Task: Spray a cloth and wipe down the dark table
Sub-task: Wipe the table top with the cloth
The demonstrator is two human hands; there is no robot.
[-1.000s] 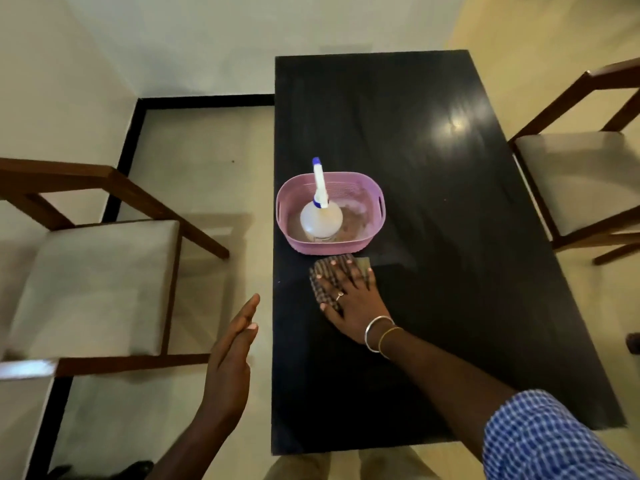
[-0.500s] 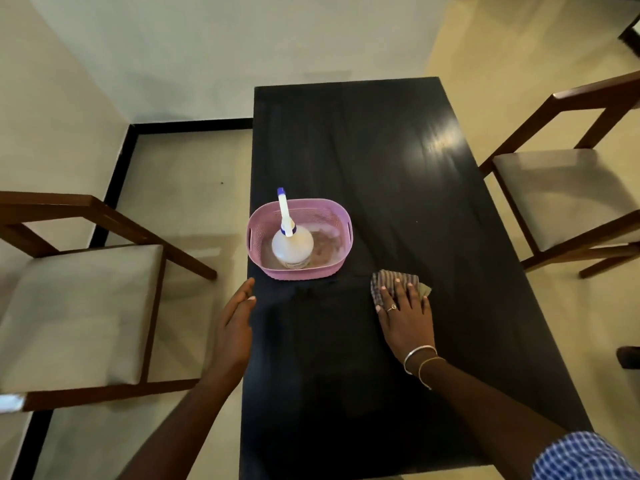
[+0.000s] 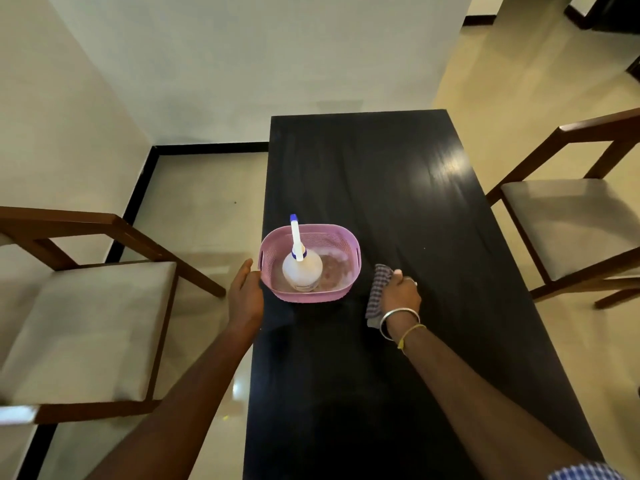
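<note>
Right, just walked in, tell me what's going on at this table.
A person is wiping the dark table. The right hand grips a checked cloth, bunched up and hanging from the fist just right of the pink basket. The left hand is open at the basket's left side by the table edge; whether it touches is unclear. The spray bottle stands upright inside the basket, not in use.

One head-worn view — looking steeply down, close over the table (image 3: 398, 202).

Basket (image 3: 349, 249) blocks near-left table (image 3: 398, 188) (far half open)
</note>
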